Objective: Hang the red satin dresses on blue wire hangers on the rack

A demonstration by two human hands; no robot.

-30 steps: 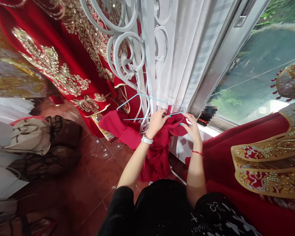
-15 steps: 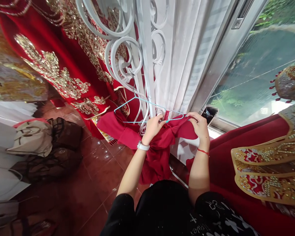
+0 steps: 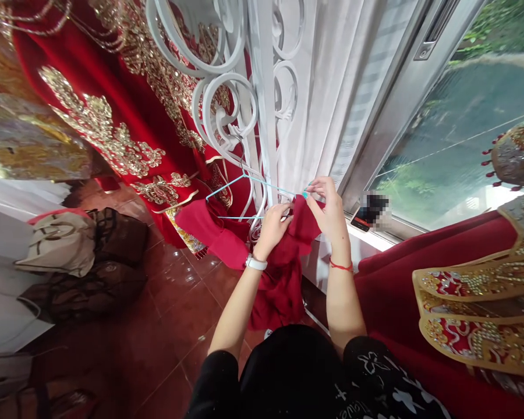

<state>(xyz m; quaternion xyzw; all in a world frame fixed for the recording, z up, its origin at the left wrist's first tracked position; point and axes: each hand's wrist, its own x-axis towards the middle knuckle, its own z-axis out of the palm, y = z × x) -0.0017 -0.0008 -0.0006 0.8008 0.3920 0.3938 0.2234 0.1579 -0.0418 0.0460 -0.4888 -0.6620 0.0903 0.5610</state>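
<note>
A light blue wire hanger (image 3: 240, 181) hangs from the white scrolled metal rack (image 3: 227, 110), with a plain red garment (image 3: 283, 273) draped over it and falling toward the floor. My left hand (image 3: 274, 226) is closed on the red cloth at the hanger's lower bar. My right hand (image 3: 327, 206) is raised beside it, fingers pinched on the hanger's right end and the cloth there. A white watch is on the left wrist, a red string on the right.
Red gowns with gold embroidery (image 3: 109, 128) hang at the left, and another (image 3: 475, 291) lies at the right. White curtain (image 3: 332, 87) and a sliding glass door (image 3: 463, 116) stand behind. A phone (image 3: 369, 212) lies on the sill. Bags (image 3: 70, 250) sit on the red tiled floor.
My right hand has moved up and to the left, from the cloth's right edge to the hanger's right end. The red cloth there is gathered inward. My left hand has stayed put.
</note>
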